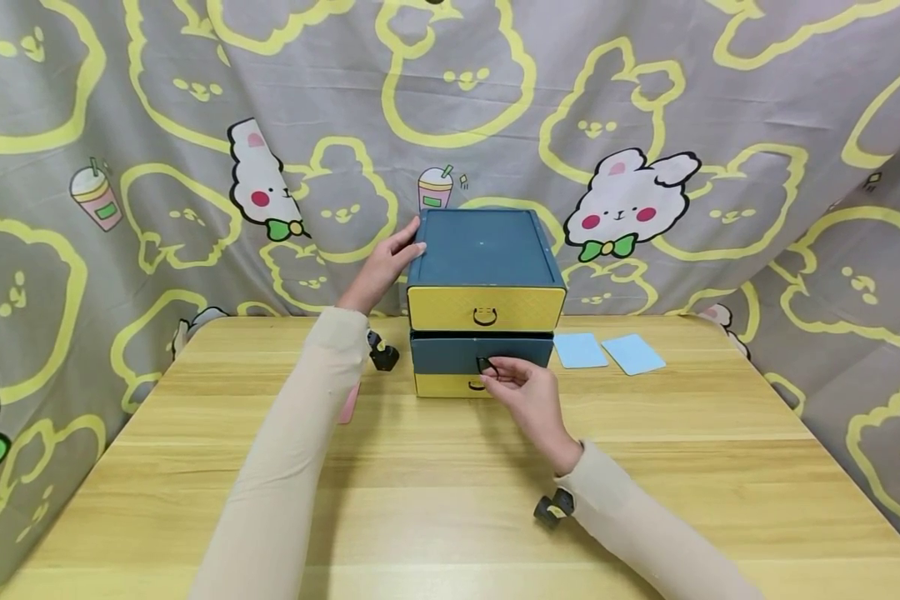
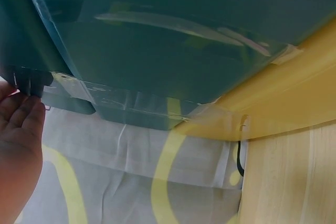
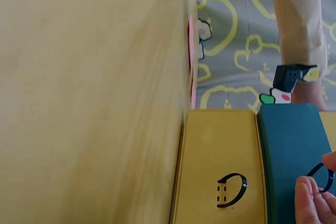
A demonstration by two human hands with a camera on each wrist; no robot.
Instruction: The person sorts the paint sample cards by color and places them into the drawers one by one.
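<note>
A drawer unit (image 1: pixel 482 250) with a dark blue top stands upright at the back of the table. Its front has a yellow top drawer (image 1: pixel 442 308), a dark blue middle drawer (image 1: pixel 446 354) and a yellow bottom drawer (image 3: pixel 210 145), with black loop handles. My right hand (image 1: pixel 525 396) pinches the middle drawer's handle (image 3: pixel 331 181) between thumb and fingers. A dark gap shows above that drawer. On the unit's upper left edge rests my left hand (image 1: pixel 387 263), thumb on top; in the left wrist view its fingers (image 2: pixel 32 119) lie straight against the side.
Two light blue square cards (image 1: pixel 581 350) lie right of the unit. A flat pink piece (image 1: pixel 349 404) lies left of it, partly behind the left sleeve. Wooden tabletop (image 1: pixel 420 500) spreads in front, and a patterned grey curtain (image 1: pixel 330 100) hangs close behind.
</note>
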